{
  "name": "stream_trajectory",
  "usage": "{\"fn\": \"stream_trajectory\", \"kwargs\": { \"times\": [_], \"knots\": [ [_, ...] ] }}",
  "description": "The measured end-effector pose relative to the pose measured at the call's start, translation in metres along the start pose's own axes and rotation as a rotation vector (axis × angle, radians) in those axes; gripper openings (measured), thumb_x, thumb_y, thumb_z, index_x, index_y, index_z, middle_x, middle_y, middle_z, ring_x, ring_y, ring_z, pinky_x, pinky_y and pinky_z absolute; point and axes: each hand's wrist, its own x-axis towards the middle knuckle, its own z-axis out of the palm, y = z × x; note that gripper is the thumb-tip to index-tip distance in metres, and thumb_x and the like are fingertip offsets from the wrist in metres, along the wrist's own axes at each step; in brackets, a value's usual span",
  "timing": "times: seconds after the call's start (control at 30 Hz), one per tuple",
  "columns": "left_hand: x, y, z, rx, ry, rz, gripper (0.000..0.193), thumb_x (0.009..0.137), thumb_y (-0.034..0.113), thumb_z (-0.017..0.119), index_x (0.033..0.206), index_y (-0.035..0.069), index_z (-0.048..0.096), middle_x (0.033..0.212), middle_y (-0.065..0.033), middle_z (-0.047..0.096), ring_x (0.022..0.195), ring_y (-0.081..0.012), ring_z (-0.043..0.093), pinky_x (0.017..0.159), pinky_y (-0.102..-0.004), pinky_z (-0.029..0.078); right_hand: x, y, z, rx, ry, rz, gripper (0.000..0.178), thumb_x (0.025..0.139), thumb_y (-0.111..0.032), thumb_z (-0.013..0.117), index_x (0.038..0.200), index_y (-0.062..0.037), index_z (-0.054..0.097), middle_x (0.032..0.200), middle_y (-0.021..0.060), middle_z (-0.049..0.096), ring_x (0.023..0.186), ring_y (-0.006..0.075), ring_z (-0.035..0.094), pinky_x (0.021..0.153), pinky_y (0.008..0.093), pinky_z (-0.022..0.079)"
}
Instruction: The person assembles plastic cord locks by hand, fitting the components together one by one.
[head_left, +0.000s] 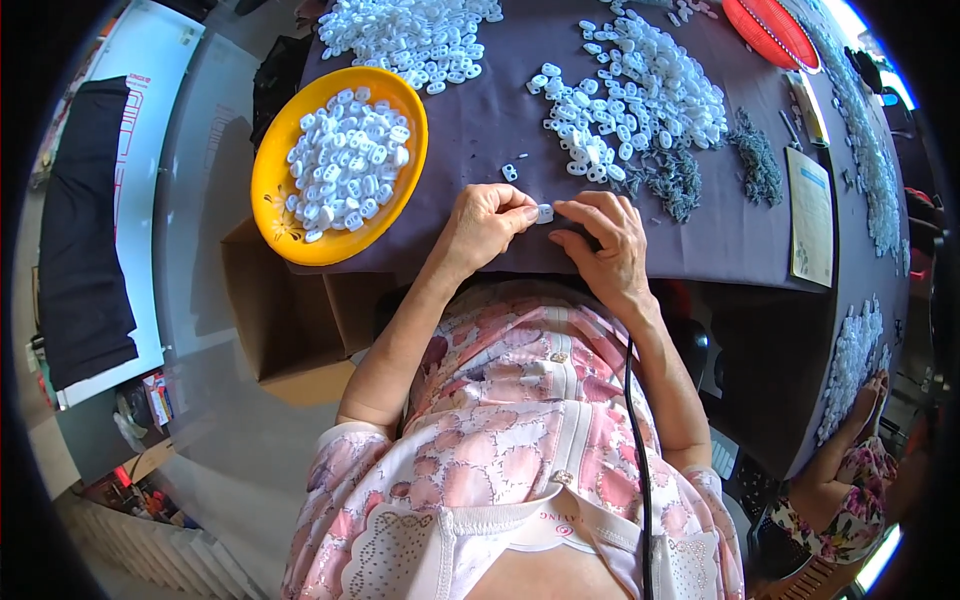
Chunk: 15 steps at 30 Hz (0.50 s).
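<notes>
The small white piece (545,213) is right of the yellow bowl (268,190), up between two hands. The left hand (482,222) has it pinched by one end, with thumb and finger squeezed close. The right hand (608,240) has its thumb and pointing finger a little apart, with a fingertip near the piece; it is hard to tell if it touches or holds anything tiny. The piece could slip, because so little of it seems held. If it fell, it might get mixed up with the loose white piece (510,172), also right of the bowl. Farther right of the bowl, the grey bits (672,185) could scatter if bumped.
</notes>
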Motion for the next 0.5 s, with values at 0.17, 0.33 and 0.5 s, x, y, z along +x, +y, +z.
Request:
{"fn": "stream_trajectory", "kwargs": {
  "times": [0.17,0.33,0.5],
  "knots": [
    [-0.008,0.003,-0.003,0.038,0.016,0.036,0.01,0.084,0.009,0.063,0.084,-0.001,0.067,0.063,0.0016,0.057,0.046,-0.0026,0.046,0.041,-0.0185,0.034,-0.009,0.006,-0.01,0.069,0.029,0.009,0.024,0.069,-0.006,0.071,0.092,-0.0105,0.067,0.092,0.0058,0.06,0.083,0.0256,0.056,0.072,0.0355,0.046],
    [-0.025,0.026,-0.039,0.059,0.302,0.141,0.011,0.082,0.011,0.067,0.082,0.0,0.068,0.062,0.0045,0.056,0.05,-0.0008,0.043,0.043,-0.0183,0.032,-0.023,0.026,-0.043,0.045,0.195,0.218,0.012,0.075,0.003,0.065,0.084,-0.0041,0.063,0.079,0.0095,0.061,0.073,0.0259,0.061,0.063,0.0337,0.048],
    [-0.028,0.014,-0.097,0.071,0.522,0.198,0.01,0.082,0.007,0.066,0.087,-0.002,0.066,0.07,0.0007,0.06,0.051,-0.0018,0.046,0.045,-0.0167,0.035,-0.027,0.044,-0.056,-0.057,0.187,0.298,0.01,0.076,0.0,0.065,0.085,-0.0036,0.063,0.077,0.0088,0.059,0.071,0.0257,0.059,0.062,0.0342,0.047]
  ]
}}
